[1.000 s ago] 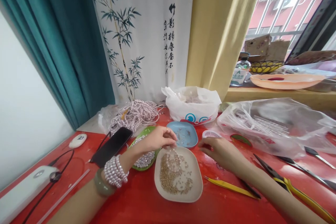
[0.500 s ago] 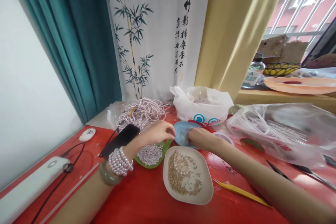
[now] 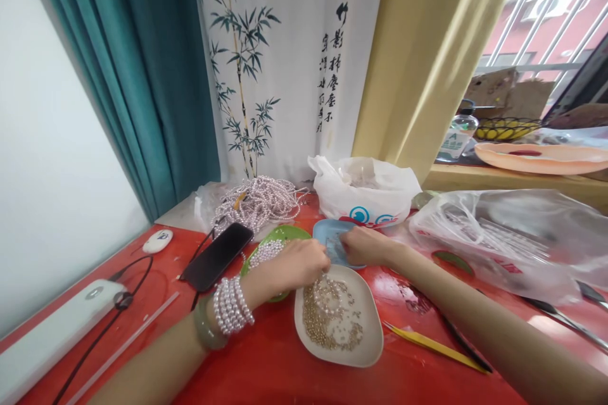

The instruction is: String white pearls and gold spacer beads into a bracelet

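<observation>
My left hand [image 3: 304,262] is over the upper left rim of the beige plate [image 3: 373,348], its fingers closed and pointing down; what they grip, if anything, is hidden. Gold beads [image 3: 319,324] and a loop of pale beads [image 3: 327,294] lie in that plate. Behind my left hand is a green plate [image 3: 289,233] of loose lilac pearl beads [image 3: 266,252]. My right hand [image 3: 360,245] is at the blue plate [image 3: 327,228], fingers curled inward over small clear pieces [image 3: 336,248]; their tips are hidden. Pearl strands [image 3: 232,305] and a jade-coloured bangle [image 3: 208,326] circle my left wrist.
A phone [image 3: 218,257] lies left of the green plate, before a heap of pearl strands [image 3: 266,199]. Yellow tweezers [image 3: 434,345] lie near my right forearm. Plastic bags [image 3: 365,193] stand behind the plates. A white power strip [image 3: 66,329] is at left.
My left hand has moved right and down, from above the green plate to the beige plate's rim, uncovering more of the green plate. My right hand stays at the blue plate.
</observation>
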The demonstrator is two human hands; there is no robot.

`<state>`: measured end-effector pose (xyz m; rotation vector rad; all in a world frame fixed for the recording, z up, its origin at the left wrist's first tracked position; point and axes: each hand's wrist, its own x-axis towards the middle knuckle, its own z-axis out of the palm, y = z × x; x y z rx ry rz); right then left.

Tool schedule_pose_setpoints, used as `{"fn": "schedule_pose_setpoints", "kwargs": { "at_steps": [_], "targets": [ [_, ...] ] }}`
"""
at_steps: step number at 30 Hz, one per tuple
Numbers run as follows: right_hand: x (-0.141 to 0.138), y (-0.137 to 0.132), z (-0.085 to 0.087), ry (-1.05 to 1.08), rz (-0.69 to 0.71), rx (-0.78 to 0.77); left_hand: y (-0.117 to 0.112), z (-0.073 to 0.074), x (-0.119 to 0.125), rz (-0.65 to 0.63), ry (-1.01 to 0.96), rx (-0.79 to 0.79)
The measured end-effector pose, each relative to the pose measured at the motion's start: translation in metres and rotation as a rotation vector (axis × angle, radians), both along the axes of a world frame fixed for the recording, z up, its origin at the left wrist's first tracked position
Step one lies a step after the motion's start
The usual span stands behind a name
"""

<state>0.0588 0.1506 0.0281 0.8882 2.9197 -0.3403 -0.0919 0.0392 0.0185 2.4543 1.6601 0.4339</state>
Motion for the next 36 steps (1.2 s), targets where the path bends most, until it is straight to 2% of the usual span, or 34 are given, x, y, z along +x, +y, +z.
{"fn": "schedule_pose_setpoints", "kwargs": {
  "at_steps": [7,12,16,23,27,29,33,36],
  "targets": [
    [0.009,0.01,0.002,0.031,-0.077,-0.033,-0.002,-0.003,0.014,0.008,0.139,0.002],
    [0.015,0.0,-0.002,0.209,-0.15,-0.109,-0.002,0.0,0.012,0.025,0.126,-0.022],
    [0.023,-0.01,-0.005,0.409,-0.193,-0.217,-0.001,0.004,0.005,0.049,0.03,-0.057],
    [0.034,-0.035,-0.008,0.721,-0.217,-0.526,0.004,0.006,0.008,0.035,-0.34,-0.17],
    [0.039,-0.05,-0.005,0.784,-0.21,-0.662,0.002,0.009,0.017,0.094,-0.902,-0.343],
    [0.041,-0.054,-0.003,0.816,-0.216,-0.711,0.0,0.011,0.021,0.132,-1.104,-0.408],
    [0.049,-0.056,-0.002,0.87,-0.25,-0.762,-0.005,0.012,0.029,0.188,-1.285,-0.525],
    [0.056,-0.057,-0.001,0.824,-0.258,-0.802,-0.004,0.01,0.034,0.203,-1.352,-0.595]
  ]
}}
